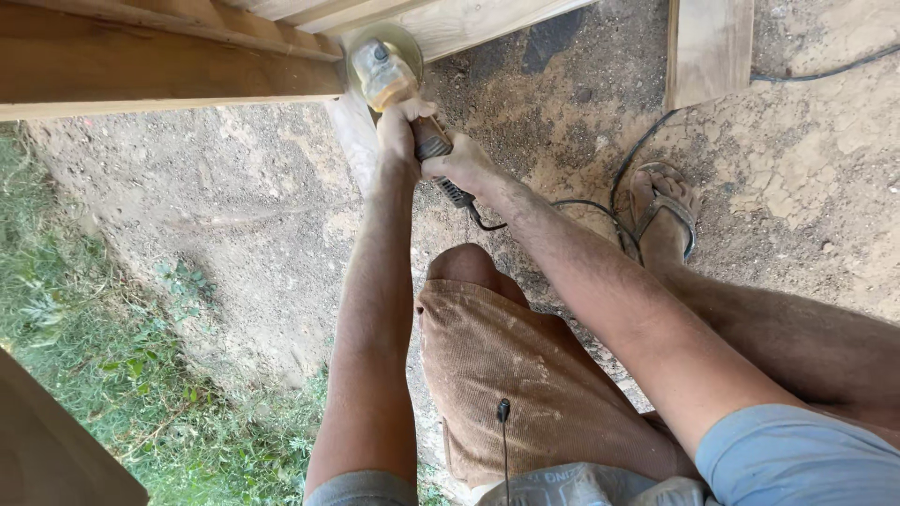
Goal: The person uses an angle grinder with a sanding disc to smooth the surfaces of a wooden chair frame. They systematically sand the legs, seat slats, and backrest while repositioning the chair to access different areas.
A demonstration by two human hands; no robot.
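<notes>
Both hands grip an angle grinder [398, 80] at the 12 o'clock position of the view: the left hand [398, 131] is clenched around the tool body just behind the head, and the right hand [464, 167] is clenched around the rear handle, at 4 o'clock from the left. The disc end meets the end of a wooden beam [169, 61] that runs out toward 9 o'clock. To sand well here, judged from the stance, maintain the two-handed grip, hold the disc at a shallow angle to the wood, apply light and even pressure, and route the power cord [600, 201] away from the disc and the feet; the cord trails from the handle toward 3 o'clock across the dirt ground [234, 234] and passes close to a sandalled foot [661, 211]. The open footwear and bare arms call for care with dust and debris. The grinder is coated in pale yellowish dust, its head and guard appear blurred, and the handle shows a dark ribbed section. The bent knee, in dusty brown shorts [506, 365], sits directly below the tool at 6 o'clock. Grass [84, 375] borders the ground at 8 o'clock.
</notes>
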